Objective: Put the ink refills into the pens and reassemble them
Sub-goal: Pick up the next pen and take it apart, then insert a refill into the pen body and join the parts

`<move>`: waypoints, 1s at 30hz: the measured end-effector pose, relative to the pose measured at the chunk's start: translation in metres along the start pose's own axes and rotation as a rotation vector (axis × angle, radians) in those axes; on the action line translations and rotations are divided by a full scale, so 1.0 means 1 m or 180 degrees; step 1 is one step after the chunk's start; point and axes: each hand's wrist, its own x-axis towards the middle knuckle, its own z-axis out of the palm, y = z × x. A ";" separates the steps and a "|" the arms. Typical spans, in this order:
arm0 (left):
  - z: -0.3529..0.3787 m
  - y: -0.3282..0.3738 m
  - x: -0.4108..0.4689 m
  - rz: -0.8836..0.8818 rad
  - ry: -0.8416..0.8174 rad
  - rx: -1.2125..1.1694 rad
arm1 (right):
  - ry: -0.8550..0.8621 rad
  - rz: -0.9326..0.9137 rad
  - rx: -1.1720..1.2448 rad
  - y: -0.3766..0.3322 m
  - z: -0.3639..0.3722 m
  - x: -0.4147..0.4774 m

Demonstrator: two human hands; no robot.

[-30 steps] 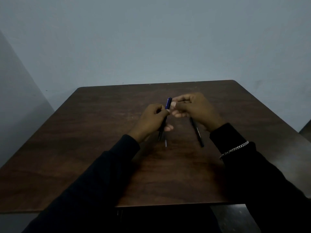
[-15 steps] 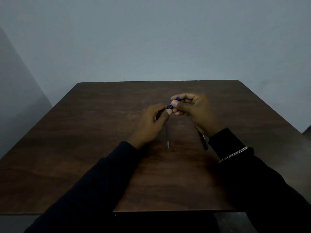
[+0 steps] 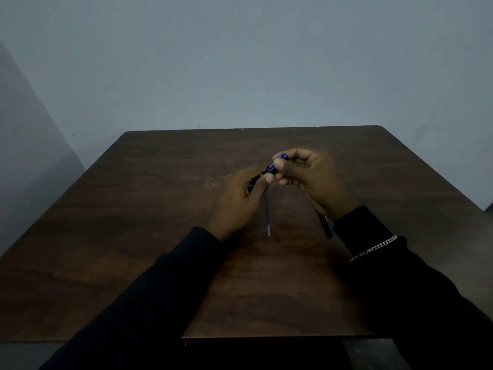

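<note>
Above the table [image 3: 160, 236], we hold the blue pen [image 3: 274, 167] between both hands: our right hand [image 3: 312, 180] pinches its upper end, our left hand [image 3: 237, 201] grips its lower part. Beneath them an ink refill [image 3: 267, 217] lies on the wood, and a dark pen [image 3: 327, 227] lies by our right wrist.

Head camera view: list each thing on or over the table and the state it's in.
Blue pen: off the table, gripped at both ends.
Left hand: holds the pen's dark lower end.
Right hand: pinches the blue upper end.
Ink refill: lying loose on the table, outside any pen.
Black pen: lying on the table, partly hidden.
</note>
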 end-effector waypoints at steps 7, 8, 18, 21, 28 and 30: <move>-0.002 -0.006 0.001 -0.0135 -0.0225 0.0271 | 0.0360 -0.0053 0.0136 -0.006 -0.008 0.003; -0.003 -0.008 0.002 -0.0131 -0.0234 0.0337 | 0.0445 -0.0043 0.0204 -0.009 -0.012 0.004; -0.009 -0.018 0.005 -0.0117 0.0253 0.0286 | 0.0249 0.0792 -0.2558 0.010 -0.012 0.006; -0.008 -0.018 0.005 -0.0101 0.0219 0.0363 | -0.0067 0.0958 -0.3033 0.014 -0.009 0.008; -0.007 -0.014 0.004 -0.0096 0.0248 0.0367 | -0.0155 0.1079 -0.3084 0.020 -0.004 0.010; -0.008 -0.014 0.004 -0.0097 0.0249 0.0376 | -0.0148 0.1113 -0.3078 0.022 -0.003 0.010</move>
